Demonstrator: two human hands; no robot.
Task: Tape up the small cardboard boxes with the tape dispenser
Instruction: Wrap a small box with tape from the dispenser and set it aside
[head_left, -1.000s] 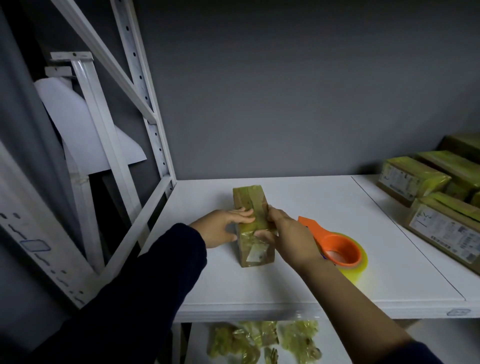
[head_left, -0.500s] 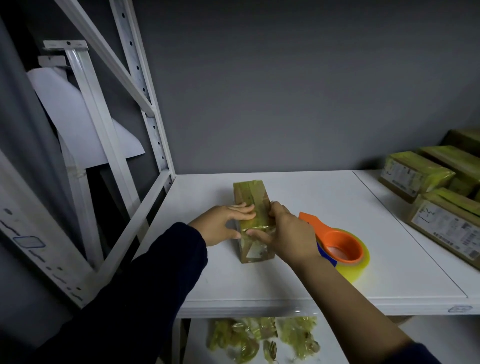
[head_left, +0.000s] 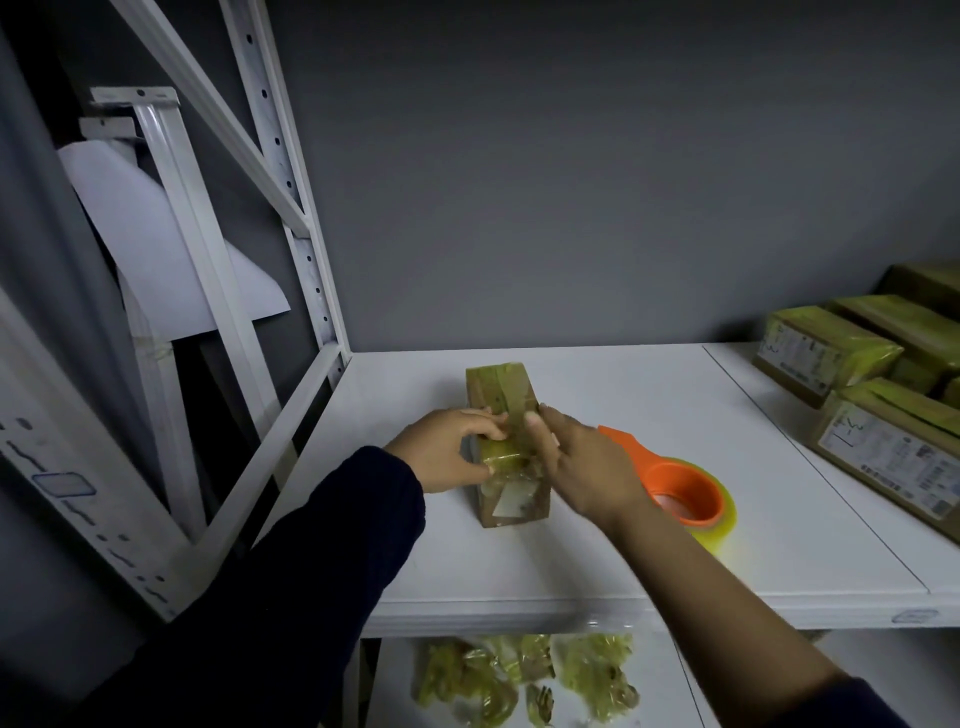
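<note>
Two grips work on one small box (head_left: 511, 501), which sits on the shelf (head_left: 571, 561) between them. The left grip (head_left: 447, 452) has its fingers curled over the box's left edge, with the thumb lower down near the front: a firm hold. The right grip (head_left: 587, 467) holds nothing. Its fingers lie fairly straight, pressing the yellowish tape strip on the box's top. Just to the right of that grip, the orange tape dispenser (head_left: 680, 491) rests on the shelf, untouched.

The step looks like smoothing the strip down. It is best done by bracing the box from the left and running flat fingers along the tape to its end, so that no bubble or loose corner remains.

Compared with half a second earlier, the right grip has slid up off the front face — more of the pale label shows — while the box and dispenser have not moved.
</note>
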